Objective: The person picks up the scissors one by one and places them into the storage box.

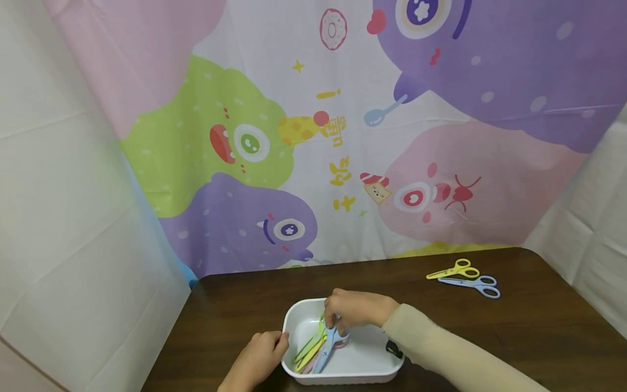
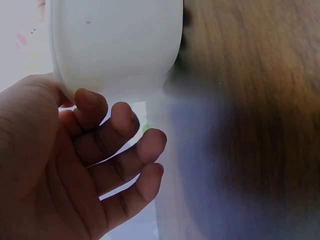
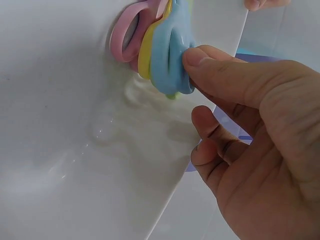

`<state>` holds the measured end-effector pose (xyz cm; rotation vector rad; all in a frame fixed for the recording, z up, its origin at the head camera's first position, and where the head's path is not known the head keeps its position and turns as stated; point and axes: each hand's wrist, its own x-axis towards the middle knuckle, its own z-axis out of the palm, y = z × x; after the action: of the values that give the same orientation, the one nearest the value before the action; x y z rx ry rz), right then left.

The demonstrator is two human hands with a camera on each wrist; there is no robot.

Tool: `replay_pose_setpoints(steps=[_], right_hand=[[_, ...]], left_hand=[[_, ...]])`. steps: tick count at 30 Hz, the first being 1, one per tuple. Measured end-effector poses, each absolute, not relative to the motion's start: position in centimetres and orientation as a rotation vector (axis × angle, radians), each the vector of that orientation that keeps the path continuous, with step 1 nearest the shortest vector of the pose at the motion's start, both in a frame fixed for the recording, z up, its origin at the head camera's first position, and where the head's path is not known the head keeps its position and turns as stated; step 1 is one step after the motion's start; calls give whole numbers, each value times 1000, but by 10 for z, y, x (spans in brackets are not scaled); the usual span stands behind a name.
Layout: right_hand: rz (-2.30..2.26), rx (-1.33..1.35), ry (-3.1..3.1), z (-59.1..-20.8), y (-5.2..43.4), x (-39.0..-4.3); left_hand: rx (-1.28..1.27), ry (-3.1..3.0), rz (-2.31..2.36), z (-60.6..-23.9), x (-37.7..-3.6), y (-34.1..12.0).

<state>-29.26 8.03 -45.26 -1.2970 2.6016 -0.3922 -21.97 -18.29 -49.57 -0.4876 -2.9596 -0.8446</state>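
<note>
Grip, right hand (image 1: pixel 354 310): pinching blue scissors (image 3: pixel 172 55) in white tray (image 1: pixel 364 366); wrist view alone shows thumb on handle. Left hand (image 1: pixel 258 356): fingers loosely curled, touching tray's edge. Count: approx. 4 scissors in tray; 2 scissors (image 1: pixel 465 277) on counter (image 1: pixel 539 326), well apart.

Bright even light, soft shadows, left wrist view blurred, overexposed

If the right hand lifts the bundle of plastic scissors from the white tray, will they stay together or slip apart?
The scissors look like smooth, glossy plastic, so they probably slide on each other. The right hand touches only the handle end, so the loose blades may fan out. They seem light and stiff. The left hand at the white tray rim should limit its shifting.
</note>
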Motion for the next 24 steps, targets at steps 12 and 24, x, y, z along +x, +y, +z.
replay_pose_setpoints(steps=[12,24], right_hand=[[-498,-1311,2558,-447,83,-292],[-546,-1288,2559,-440,87,-293]], left_hand=[[-495,-2978,-835,-495,-221,-184],[-490,-2968,-828,-495,-220,-183]])
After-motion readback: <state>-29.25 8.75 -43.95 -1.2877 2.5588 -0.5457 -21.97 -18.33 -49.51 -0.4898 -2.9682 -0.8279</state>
